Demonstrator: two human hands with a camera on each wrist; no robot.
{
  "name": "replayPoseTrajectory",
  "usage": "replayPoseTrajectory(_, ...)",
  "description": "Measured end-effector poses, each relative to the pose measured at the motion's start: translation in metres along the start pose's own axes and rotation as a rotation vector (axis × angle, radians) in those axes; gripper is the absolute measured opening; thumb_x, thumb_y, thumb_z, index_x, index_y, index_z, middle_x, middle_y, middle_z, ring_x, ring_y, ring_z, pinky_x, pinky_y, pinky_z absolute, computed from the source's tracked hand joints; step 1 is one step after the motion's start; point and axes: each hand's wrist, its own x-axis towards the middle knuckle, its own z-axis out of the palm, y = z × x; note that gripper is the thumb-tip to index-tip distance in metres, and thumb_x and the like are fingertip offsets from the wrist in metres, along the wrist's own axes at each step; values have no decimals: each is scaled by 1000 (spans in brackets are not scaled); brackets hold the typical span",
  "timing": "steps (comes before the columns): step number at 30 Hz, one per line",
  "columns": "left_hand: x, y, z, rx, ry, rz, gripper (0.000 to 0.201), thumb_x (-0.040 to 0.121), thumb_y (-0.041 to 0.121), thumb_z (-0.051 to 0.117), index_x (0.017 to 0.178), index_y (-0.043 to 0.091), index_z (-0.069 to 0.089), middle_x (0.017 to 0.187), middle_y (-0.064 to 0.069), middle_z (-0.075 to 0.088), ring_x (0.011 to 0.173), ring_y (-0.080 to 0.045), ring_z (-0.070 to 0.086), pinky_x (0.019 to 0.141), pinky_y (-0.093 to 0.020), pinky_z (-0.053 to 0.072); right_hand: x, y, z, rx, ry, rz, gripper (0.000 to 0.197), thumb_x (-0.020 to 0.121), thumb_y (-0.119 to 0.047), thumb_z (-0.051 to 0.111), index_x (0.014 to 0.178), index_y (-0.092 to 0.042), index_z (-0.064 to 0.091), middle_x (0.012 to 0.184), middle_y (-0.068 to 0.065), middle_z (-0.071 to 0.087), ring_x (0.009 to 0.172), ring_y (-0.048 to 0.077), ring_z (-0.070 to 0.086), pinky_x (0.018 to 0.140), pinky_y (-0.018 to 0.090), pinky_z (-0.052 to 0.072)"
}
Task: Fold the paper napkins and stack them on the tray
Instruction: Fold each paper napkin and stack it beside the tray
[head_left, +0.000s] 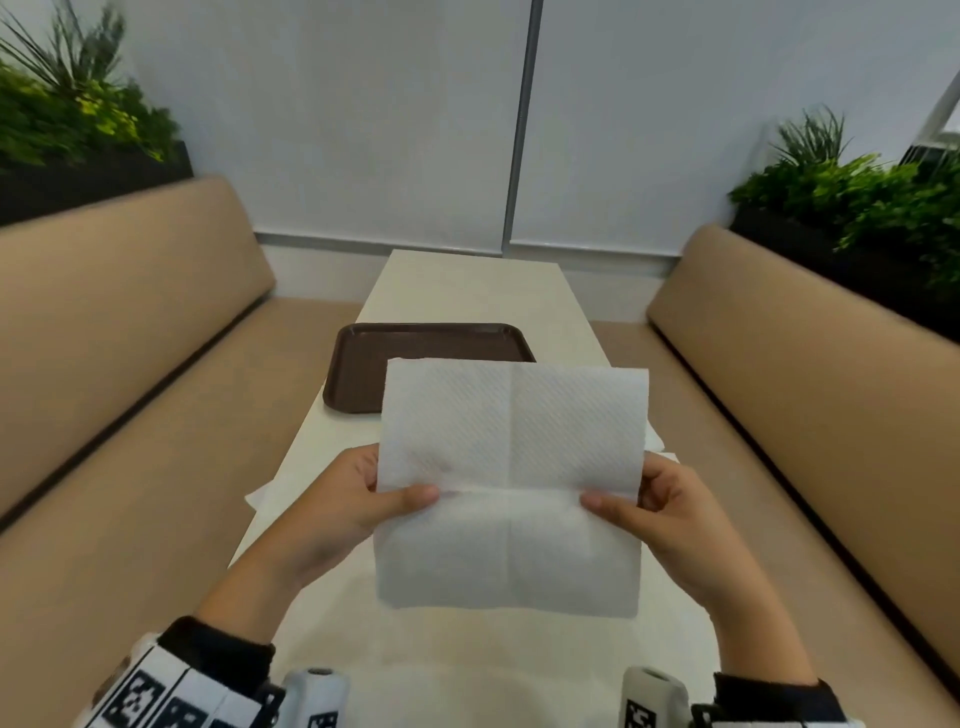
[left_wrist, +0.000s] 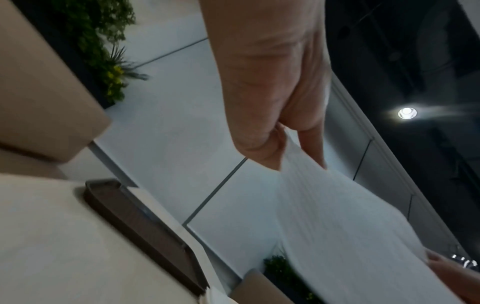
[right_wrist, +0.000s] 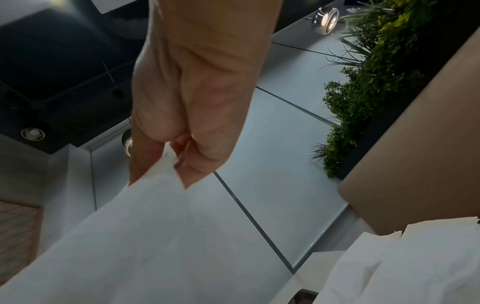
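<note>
I held the napkin (head_left: 511, 483) up above the tabletop (head_left: 467, 291), my left hand (head_left: 337, 512) and right hand (head_left: 670, 512) each pinching a side edge between thumb and fingers (head_left: 605, 505). Beyond it lay the brown tray (head_left: 363, 364), its near part hidden behind the napkin. More napkins (right_wrist: 405, 267) lay beneath.

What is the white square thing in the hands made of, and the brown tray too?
The napkin looks like soft thin paper: matte white, with a fine embossed ribbed pattern and fold creases crossing it, and it droops below where the left hand and right hand pinch it. The tray looks like hard plastic: dark brown, with a raised rim, rounded corners and a faintly textured floor, though plastic is a guess.
</note>
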Motion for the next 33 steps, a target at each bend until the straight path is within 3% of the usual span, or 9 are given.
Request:
replayPoseTrajectory(5,-1,4,-10,64,-31,47,65,50,51,87,103,16,73,109,-4,72,101,-19,68,81,-26,56,3,5,-1,-43,33,-80,17,82,-12,64,88,-22,77,90,3,74,88,20,70,77,30,55)
replayPoseTrajectory(9,-3,8,-13,154,-25,37,9,76,19,66,81,17,73,85,0,70,74,-13,65,62,-18,51,2,6,-3,-13,-40,-53,45,87,20,46,79,-16,70,78,0,67,68,15,61,59,21,47)
replayPoseTrajectory(15,-8,11,-8,226,12,21,35,92,-13,42,79,4,69,69,8,67,52,1,57,52,-4,40,-2,13,-6,37,-44,0,43,94,11,41,76,-18,67,80,0,63,66,15,54,55,22,42)
replayPoseTrajectory(19,-6,21,-10,130,1,64,20,75,16,56,77,9,74,79,1,70,68,-6,63,63,-10,47,-5,14,-8,53,-67,11,53,91,16,34,71,-19,68,80,-3,62,60,9,50,54,14,38)
replayPoseTrajectory(21,-6,25,-10,210,-12,133,19,72,33,67,76,16,74,71,9,67,62,-3,59,62,-9,45,-8,13,-10,133,-103,-1,56,86,19,30,72,-19,69,96,-4,68,73,6,59,61,14,43)
replayPoseTrajectory(23,-5,29,-4,331,-31,206,9,77,25,78,71,22,72,62,13,64,55,1,55,59,-8,43,-7,12,-12,142,-197,-79,42,74,7,38,82,-19,70,126,-2,62,115,13,58,88,31,48)
replayPoseTrajectory(25,-3,37,5,495,-124,265,14,82,14,71,75,26,73,76,9,71,72,-3,65,69,-14,49,-7,5,-6,24,-347,-167,36,68,-9,45,91,-19,71,141,-1,50,136,18,40,108,41,35)
replayPoseTrajectory(28,3,46,24,811,-270,337,26,82,9,61,87,30,76,92,14,72,92,-6,67,82,-21,51,0,-7,18,-292,-473,-214,29,82,-31,53,96,-18,75,133,-7,55,130,11,46,109,26,32)
replayPoseTrajectory(33,13,53,43,937,-280,362,29,80,13,56,92,31,75,94,20,71,93,1,64,83,-17,49,5,-3,21,-430,-353,-135,31,85,-47,57,90,-25,77,95,-9,71,95,9,65,90,23,46)
